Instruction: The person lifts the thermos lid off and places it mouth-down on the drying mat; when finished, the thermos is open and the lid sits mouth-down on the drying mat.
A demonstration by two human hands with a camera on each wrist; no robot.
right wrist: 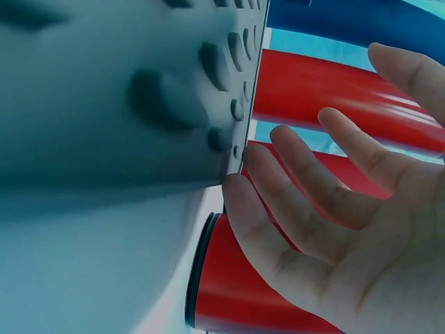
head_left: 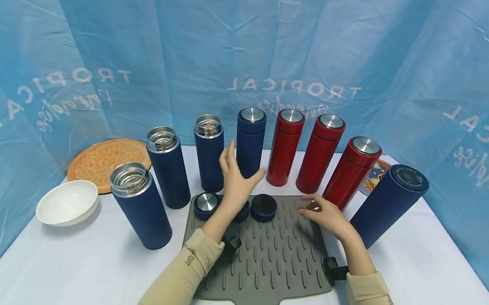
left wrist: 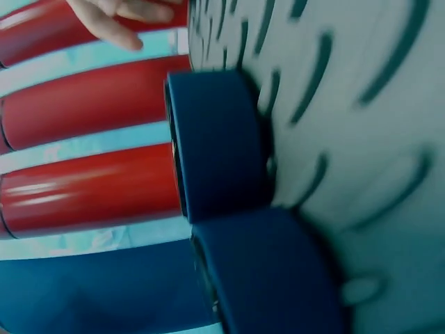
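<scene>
My left hand (head_left: 236,186) reaches forward, thumb spread from its fingers, overlapping the lower part of a capped navy flask (head_left: 251,139). Nothing shows in its grasp. Below it, three navy lids sit on a grey ridged mat (head_left: 266,265): one silver-topped lid (head_left: 207,203), a lid (head_left: 242,213) partly hidden by the forearm, and a dark-faced lid (head_left: 264,207). Two lids (left wrist: 219,146) stand side by side in the left wrist view. My right hand (head_left: 326,215) hovers over the mat's right edge, fingers slightly bent, palm empty in the right wrist view, near a red flask (head_left: 351,170).
Three uncapped navy flasks (head_left: 143,214) with steel necks stand to the left. Two more capped red flasks (head_left: 286,148) and a capped navy flask (head_left: 386,204) curve round the right. A white bowl (head_left: 68,205) and an orange round board (head_left: 107,160) lie far left.
</scene>
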